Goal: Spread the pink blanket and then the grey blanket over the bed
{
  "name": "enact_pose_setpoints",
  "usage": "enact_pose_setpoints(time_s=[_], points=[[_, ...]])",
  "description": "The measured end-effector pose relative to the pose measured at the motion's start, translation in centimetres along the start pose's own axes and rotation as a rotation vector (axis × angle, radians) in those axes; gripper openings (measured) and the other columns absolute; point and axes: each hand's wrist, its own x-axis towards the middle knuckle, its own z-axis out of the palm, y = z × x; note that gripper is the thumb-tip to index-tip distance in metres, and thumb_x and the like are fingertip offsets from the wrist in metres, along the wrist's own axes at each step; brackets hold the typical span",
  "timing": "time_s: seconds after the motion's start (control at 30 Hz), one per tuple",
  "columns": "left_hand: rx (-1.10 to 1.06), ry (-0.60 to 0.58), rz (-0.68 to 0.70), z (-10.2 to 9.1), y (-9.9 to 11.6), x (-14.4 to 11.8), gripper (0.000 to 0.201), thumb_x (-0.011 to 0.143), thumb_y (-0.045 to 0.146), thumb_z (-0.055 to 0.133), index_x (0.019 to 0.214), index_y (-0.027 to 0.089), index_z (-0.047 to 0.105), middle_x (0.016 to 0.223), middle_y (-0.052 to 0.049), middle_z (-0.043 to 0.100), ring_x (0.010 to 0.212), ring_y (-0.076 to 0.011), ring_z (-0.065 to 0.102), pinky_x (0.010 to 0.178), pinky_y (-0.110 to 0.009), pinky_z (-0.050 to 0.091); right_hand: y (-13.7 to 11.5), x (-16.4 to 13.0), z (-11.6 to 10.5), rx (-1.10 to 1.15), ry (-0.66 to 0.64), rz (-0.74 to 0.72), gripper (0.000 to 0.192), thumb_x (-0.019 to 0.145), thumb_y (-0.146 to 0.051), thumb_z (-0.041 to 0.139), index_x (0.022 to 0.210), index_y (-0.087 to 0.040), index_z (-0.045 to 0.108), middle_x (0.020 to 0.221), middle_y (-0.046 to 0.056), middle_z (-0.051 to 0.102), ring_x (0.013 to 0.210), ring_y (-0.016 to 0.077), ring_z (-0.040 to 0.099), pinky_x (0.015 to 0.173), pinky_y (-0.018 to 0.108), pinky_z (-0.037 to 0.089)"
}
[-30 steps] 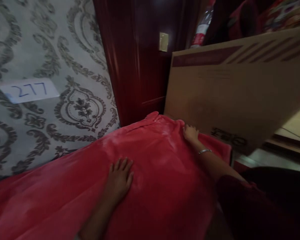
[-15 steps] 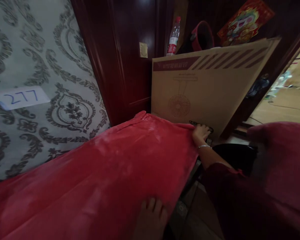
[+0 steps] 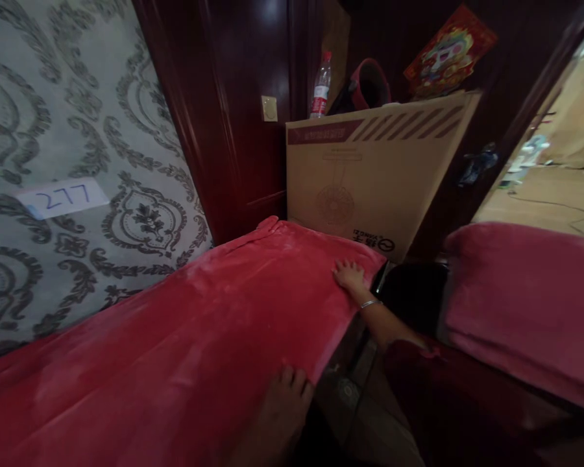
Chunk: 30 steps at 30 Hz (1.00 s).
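Note:
A red plush cover (image 3: 214,324) spreads over a long, low seat beside the wall. My right hand (image 3: 350,277), with a bracelet at the wrist, rests palm down on the cover near its far right edge. Its fingers are spread and nothing shows in them. The cover's far right corner hangs by the cardboard box (image 3: 394,168), just beyond the hand. Lower down, what looks like a bare foot (image 3: 289,395) rests on the cover's near right edge. My left hand is out of view.
A pink padded seat (image 3: 525,292) stands at the right, with a black bin-like object (image 3: 416,288) beside it. A plastic bottle (image 3: 321,87) and a red envelope (image 3: 450,52) are by the box top. A numbered paper (image 3: 63,198) sticks to the patterned wall.
My right hand has left the cover's far corner by the box and moved left and nearer onto its top surface, with fingers now spread. The view has shifted right.

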Motion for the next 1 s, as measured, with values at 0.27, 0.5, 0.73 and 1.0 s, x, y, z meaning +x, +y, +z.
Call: enact_pose_setpoints(time_s=[0.27,0.5,0.73,1.0], points=[[-0.328,-0.012,0.027,-2.8,-1.6,-1.4,0.017,0.084,0.023,0.058,0.099,0.022,0.065,0.108,-0.007,0.065,0.1,-0.0256,0.061,0.089,-0.039,0.048,1.2,-14.5,-2.1,0.163,0.123,-0.269,0.047,0.096,-0.021,0.047,0.141,-0.023,0.057,0.143,0.007,0.058,0.133,0.0158,0.051,0.111,0.03,0.041],[-0.473,0.105,0.138,-7.6,-2.4,-1.9,0.016,0.09,0.029,0.05,0.09,0.022,0.065,0.102,-0.008,0.068,0.097,-0.0245,0.062,0.091,-0.042,0.049,8.7,-25.2,-11.8,-0.041,0.814,-0.401,0.072,0.091,-0.029,0.057,0.158,-0.03,0.032,0.162,0.009,0.033,0.15,0.0317,0.027,0.12,0.057,0.025],[-0.529,0.207,0.119,-6.2,-2.2,-3.0,0.016,0.087,0.028,0.051,0.089,0.022,0.066,0.097,-0.008,0.07,0.094,-0.0238,0.066,0.086,-0.039,0.053,13.6,-23.1,-14.9,-0.318,0.694,-0.299,0.072,0.079,-0.018,0.061,0.149,-0.023,0.047,0.16,0.013,0.038,0.15,0.0343,0.027,0.117,0.06,0.024],[-0.608,0.256,0.014,-7.2,-2.3,-6.0,0.021,0.085,0.032,0.053,0.093,0.027,0.071,0.092,-0.003,0.076,0.088,-0.023,0.071,0.083,-0.034,0.056,12.0,-21.2,-25.7,0.493,0.789,-0.04,0.029,0.092,-0.035,0.049,0.102,-0.018,0.07,0.061,0.003,0.066,0.056,0.0207,0.063,0.056,0.033,0.051]])
